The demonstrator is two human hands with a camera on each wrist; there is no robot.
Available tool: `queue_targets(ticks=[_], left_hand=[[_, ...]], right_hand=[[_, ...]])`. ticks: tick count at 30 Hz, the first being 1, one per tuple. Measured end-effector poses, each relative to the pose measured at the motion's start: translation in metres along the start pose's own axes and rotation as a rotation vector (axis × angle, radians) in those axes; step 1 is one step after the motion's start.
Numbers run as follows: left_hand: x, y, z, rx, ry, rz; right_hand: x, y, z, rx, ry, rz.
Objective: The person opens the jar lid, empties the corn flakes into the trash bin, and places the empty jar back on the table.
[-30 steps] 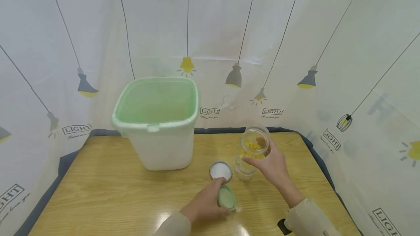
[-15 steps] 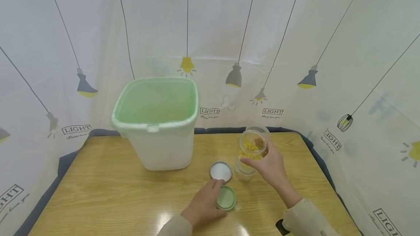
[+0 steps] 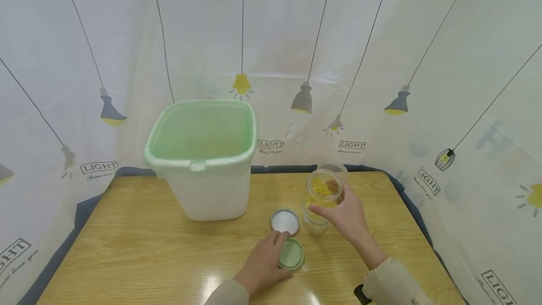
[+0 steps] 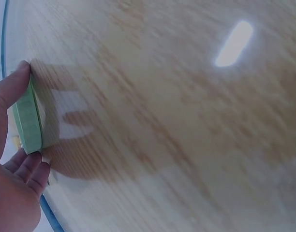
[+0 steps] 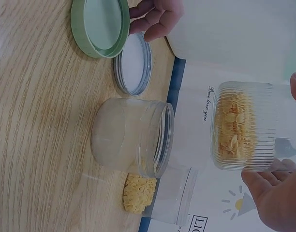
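Observation:
My right hand grips a clear ribbed jar round its side. Yellow, noodle-like pieces lie in the jar's lower part. It is held raised, its open mouth up, above an uncovered clear jar standing on the table. Behind stands another clear jar with a yellow noodle-like block. My left hand holds a round green lid by its rim, thumb on one side and fingers on the other. The lid lies flat, inner face up. Just beyond it rests a silver-rimmed lid with a white inside.
A large white bin with a green inside stands at the back left of the wooden table. Close behind the table hangs a white sheet printed with lamps, which also borders both sides.
The green lid has gone from tilted to flat on the table, still in my left hand. My right hand has shifted slightly left and down with the ribbed jar.

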State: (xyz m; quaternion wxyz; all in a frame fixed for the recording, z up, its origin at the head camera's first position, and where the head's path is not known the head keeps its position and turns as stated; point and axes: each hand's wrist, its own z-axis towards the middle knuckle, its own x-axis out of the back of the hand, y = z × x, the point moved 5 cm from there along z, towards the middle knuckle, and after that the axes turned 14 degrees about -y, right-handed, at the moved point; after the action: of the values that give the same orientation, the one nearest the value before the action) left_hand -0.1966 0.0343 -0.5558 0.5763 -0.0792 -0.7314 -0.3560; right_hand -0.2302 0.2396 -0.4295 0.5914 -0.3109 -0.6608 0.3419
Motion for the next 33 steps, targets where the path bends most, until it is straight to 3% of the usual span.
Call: queue_targets(ticks=[10,20,25,33], left_hand=[[0.006,-0.001,-0.007,-0.009,-0.006,-0.037],[0.024,-0.011,-0.019,-0.017,-0.011,-0.102],[0.045,-0.016,-0.027,-0.036,0.013,-0.082],[0.081,-0.02,-0.042,-0.111,0.136,-0.067]], right_hand=[[-0.003,-0.002,0.001,0.019,-0.003,0.001],[-0.007,-0.003,0.004,0.028,-0.007,0.015],[-0.01,-0.007,0.006,0.047,-0.002,0.019],[-0.017,-0.009,0.01,0.026,-0.019,0.011]])
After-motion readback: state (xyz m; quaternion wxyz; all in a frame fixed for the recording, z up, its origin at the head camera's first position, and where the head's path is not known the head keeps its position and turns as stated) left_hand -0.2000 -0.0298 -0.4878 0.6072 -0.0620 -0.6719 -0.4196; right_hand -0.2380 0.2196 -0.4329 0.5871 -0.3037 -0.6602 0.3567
